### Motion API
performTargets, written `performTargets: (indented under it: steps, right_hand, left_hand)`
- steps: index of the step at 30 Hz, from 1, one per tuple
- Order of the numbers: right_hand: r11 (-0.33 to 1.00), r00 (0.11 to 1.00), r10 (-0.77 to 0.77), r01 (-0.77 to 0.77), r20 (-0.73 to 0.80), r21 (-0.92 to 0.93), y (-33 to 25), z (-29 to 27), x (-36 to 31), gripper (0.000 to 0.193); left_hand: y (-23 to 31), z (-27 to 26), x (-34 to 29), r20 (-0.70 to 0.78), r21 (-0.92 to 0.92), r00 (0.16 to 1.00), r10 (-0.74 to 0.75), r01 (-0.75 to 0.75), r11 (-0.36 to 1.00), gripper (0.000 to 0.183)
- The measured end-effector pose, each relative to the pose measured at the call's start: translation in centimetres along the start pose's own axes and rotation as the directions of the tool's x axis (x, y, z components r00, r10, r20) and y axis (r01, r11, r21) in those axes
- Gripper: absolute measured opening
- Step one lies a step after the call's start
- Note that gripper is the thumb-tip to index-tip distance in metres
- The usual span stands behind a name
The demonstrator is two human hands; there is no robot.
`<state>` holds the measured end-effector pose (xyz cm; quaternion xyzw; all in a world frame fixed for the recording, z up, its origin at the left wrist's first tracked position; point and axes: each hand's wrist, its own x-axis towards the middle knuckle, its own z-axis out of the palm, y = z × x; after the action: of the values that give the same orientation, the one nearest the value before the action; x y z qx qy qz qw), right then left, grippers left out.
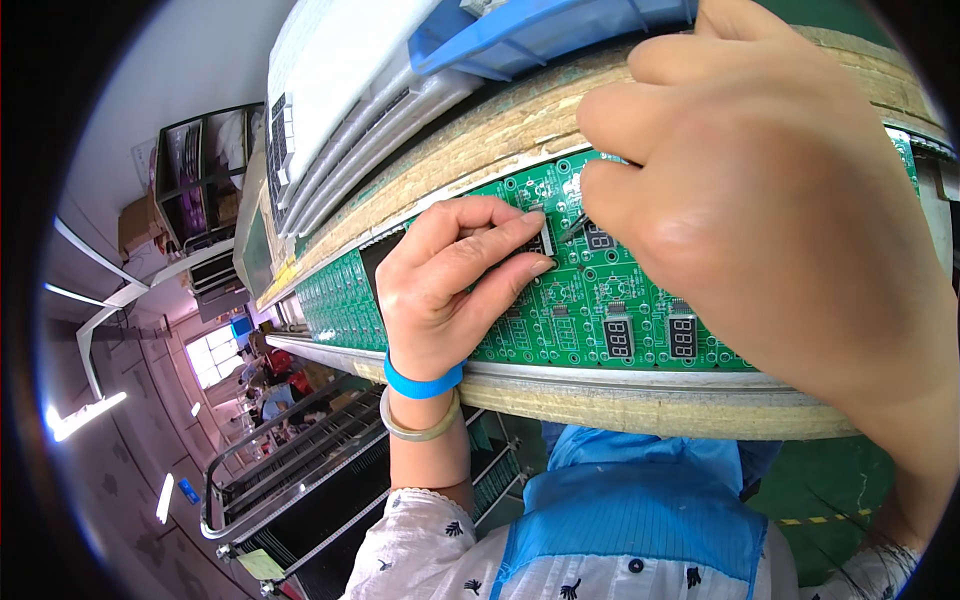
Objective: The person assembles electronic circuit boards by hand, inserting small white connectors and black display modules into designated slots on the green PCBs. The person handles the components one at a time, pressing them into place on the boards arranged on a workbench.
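Note:
A green circuit board (585, 350) lies in a rail across the bench, carrying several small parts and black three-digit displays (619, 338). My left hand (430, 275) pinches a digit display (541, 243) at the board, thumb at one end and fingers at the other. My right hand (750, 190) is closed around thin, dark, pointed tweezers (576, 229); their tip points at the board between the pinched display and another display (599, 237). The fingers hide most of the tool. A blue band (424, 385) and a bangle (420, 432) circle my left wrist.
Beyond the rail's wooden edge (460, 155) stand stacked white foam trays (350, 110) and a blue bin (560, 40). More green boards (335, 300) lie along the rail at the left. A black-and-metal rack (300, 490) stands at the lower left.

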<state>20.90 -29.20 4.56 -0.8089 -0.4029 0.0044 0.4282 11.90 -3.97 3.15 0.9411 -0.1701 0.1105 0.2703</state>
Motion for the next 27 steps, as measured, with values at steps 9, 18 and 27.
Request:
performTargets:
  steps: [9, 18, 27]
  right_hand:
    - [1.0, 1.0, -0.004, 0.004, -0.004, 0.001, -0.08, 0.46, 0.25, 0.029]
    - [1.0, 1.0, -0.004, 0.004, -0.011, -0.004, -0.08, 0.24, 0.4, 0.027]
    - [1.0, 1.0, -0.004, 0.004, -0.011, 0.002, 0.05, 0.65, 0.4, 0.026]
  left_hand:
    - [-0.11, 0.06, -0.2, -0.012, -0.013, 1.0, -0.011, 0.011, 1.0, 0.034]
    - [-0.24, 0.0, -0.09, -0.001, -0.022, 1.0, -0.011, 0.011, 1.0, 0.034]
    - [-0.19, -0.1, -0.13, 0.015, -0.003, 1.0, -0.026, 0.026, 1.0, 0.034]
